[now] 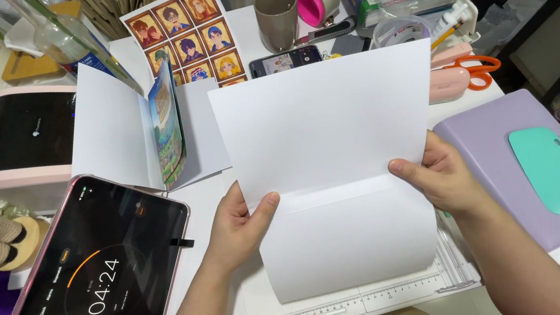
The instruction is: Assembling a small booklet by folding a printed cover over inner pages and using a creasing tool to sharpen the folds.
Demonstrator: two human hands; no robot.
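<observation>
From my head camera, I hold a white sheet of paper (pixel 331 152) up over the desk, and I place everything else by it. My left hand (pixel 238 223) grips the sheet's left edge, thumb pressed on the front and fingers curled out of sight behind. My right hand (pixel 436 177) grips the right edge the same way, thumb on the front. The sheet is bent across its width at the level of my thumbs, so its lower part curves down toward me and hangs just above a white paper trimmer (pixel 348 301) with a ruled edge, which lies directly under the sheet.

Left of the sheet stands an open folded card (pixel 134 134), white on its outer faces and with a colourful picture inside. Further left and nearer to me lies a tablet (pixel 92 264) with a dark timer screen, and beyond that a black and pink machine (pixel 22 144). Behind the sheet's top edge I see a sticker sheet of cartoon portraits (pixel 190 39), a grey-brown mug (pixel 277 17) and a phone (pixel 284 61) partly hidden by the paper. To the sheet's right lie orange-handled scissors (pixel 476 66) on a pink case, and nearer to me a lilac block with a teal plate (pixel 533 160), close by my right wrist.
</observation>
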